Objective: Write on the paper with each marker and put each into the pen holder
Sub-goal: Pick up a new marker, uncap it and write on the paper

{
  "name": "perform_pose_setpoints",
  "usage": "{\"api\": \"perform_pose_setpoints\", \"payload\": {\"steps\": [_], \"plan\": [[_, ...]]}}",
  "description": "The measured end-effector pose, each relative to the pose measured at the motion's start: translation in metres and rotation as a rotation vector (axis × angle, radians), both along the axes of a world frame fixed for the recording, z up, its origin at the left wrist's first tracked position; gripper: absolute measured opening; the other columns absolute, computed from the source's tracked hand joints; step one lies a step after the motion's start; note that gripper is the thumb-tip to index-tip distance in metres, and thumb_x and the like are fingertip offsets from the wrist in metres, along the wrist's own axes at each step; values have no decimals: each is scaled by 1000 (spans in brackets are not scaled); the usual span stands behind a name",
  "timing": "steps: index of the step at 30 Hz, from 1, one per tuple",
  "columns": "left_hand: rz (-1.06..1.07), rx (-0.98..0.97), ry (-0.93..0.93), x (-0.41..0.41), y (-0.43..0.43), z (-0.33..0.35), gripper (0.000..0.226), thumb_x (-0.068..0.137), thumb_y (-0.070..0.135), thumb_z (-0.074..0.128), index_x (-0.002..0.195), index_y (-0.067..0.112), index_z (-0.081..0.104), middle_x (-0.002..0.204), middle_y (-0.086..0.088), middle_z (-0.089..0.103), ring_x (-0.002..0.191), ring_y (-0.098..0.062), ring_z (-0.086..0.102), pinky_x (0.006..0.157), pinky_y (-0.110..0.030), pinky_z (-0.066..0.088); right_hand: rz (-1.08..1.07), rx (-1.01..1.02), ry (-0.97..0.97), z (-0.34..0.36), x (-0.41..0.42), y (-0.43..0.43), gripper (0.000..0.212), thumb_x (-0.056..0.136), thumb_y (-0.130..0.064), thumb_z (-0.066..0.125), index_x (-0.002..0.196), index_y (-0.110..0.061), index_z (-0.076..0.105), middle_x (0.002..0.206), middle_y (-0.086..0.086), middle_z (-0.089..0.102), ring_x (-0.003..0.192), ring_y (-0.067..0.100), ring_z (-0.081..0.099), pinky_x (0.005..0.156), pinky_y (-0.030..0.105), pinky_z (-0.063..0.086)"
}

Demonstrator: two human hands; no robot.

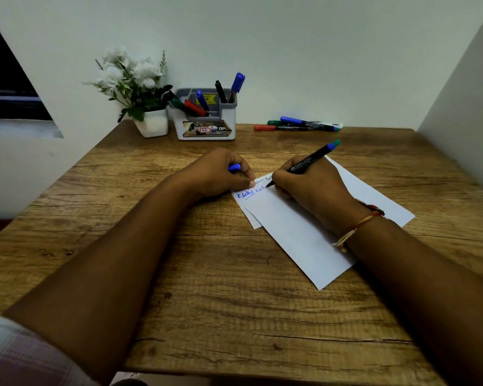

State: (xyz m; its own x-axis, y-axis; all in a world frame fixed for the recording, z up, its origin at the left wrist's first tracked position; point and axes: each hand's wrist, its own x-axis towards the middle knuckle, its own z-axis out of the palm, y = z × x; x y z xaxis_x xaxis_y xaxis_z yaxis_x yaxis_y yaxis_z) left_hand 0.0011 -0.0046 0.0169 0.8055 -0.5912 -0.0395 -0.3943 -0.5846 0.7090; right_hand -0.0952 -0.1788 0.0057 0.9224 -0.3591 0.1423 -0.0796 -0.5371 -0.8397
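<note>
Black-barrelled and blue at its tail end, the marker in the right hand is the thing the coming move turns on: its tip touches the white paper just right of the blue writing, and its long axis slopes up from that tip toward the far right, tail pointing away from the person. The right fingers are pressed together around the lower barrel in a writing grip, pinching it close to the tip. The left hand rests on the near-left corner of the sheet, its fingers curled shut around a small blue cap, with the thumb pressing the paper's edge to the wooden worktop. Cap and tip are near each other, the cap lying to the left and slightly farther than the tip, so recapping looks like a short inward swing of the barrel toward the left hand. The grey and white pen holder stands at the far edge of the worktop, left of the paper and beside a white flower pot; it already carries several markers. From the right hand the holder lies far and to the left, across the left hand, which is the nearer of the two to it. Three or four loose markers lie side by side at the far right, long axes running left to right, nearer the right hand, so the writing seems partly done.
</note>
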Motion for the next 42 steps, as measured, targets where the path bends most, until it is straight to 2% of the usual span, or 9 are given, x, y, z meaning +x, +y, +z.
{"api": "perform_pose_setpoints", "payload": {"steps": [7,10,13,17,19,30,34,40,42], "plan": [[9,2,0,-1,0,0,9,81,22,79,87,28,75,64,23,61,76,1,57,70,-17,41,-9,-6,12,0,1,-1,11,79,-24,67,74,-16,73,66,-1,71,70,10,65,65,28,49],[1,9,-9,-2,0,0,9,82,23,78,87,28,75,59,26,63,68,8,58,64,-14,39,-39,-12,2,0,2,-1,11,79,-25,68,75,-16,73,68,-1,72,74,13,68,70,32,53],[13,-4,-3,-2,0,0,10,81,23,79,88,28,75,65,24,62,74,3,57,65,-15,38,-45,-20,-2,-1,2,-1,12,79,-26,68,75,-16,73,68,-1,73,74,13,68,70,32,53],[12,-6,8,-3,0,1,10,81,23,79,85,30,74,91,21,65,92,0,57,70,-16,39,-41,-14,-2,-1,3,-2,11,79,-25,68,74,-16,73,66,-2,71,71,11,66,66,30,51],[12,-6,10,-2,0,1,11,81,23,79,84,31,74,95,20,65,95,-1,57,73,-17,40,-40,-7,3,-1,3,-2,12,78,-25,67,74,-16,73,65,-1,71,70,11,65,66,30,51],[14,3,7,-3,0,1,9,81,22,79,86,28,75,76,20,60,79,-1,56,71,-17,40,-58,-7,-6,-3,4,-2,13,79,-26,66,74,-15,72,67,1,72,70,12,66,67,30,52],[9,1,15,-2,0,2,10,81,22,78,84,30,74,86,19,63,87,-2,56,72,-17,39,-43,10,-6,-3,3,-3,12,82,-25,66,78,-15,73,69,2,73,71,12,66,70,32,53],[14,8,16,-2,0,1,9,81,23,79,85,30,74,70,19,66,75,3,60,64,-15,40,-25,23,5,-3,3,-4,12,76,-28,65,71,-19,72,61,-4,71,62,7,63,63,29,49],[16,-2,13,-2,0,1,9,80,23,79,87,28,76,78,20,68,79,4,61,64,-14,40,-31,18,-3,-4,4,-4,12,76,-28,65,71,-19,72,64,-4,72,64,7,64,65,29,52]]}}
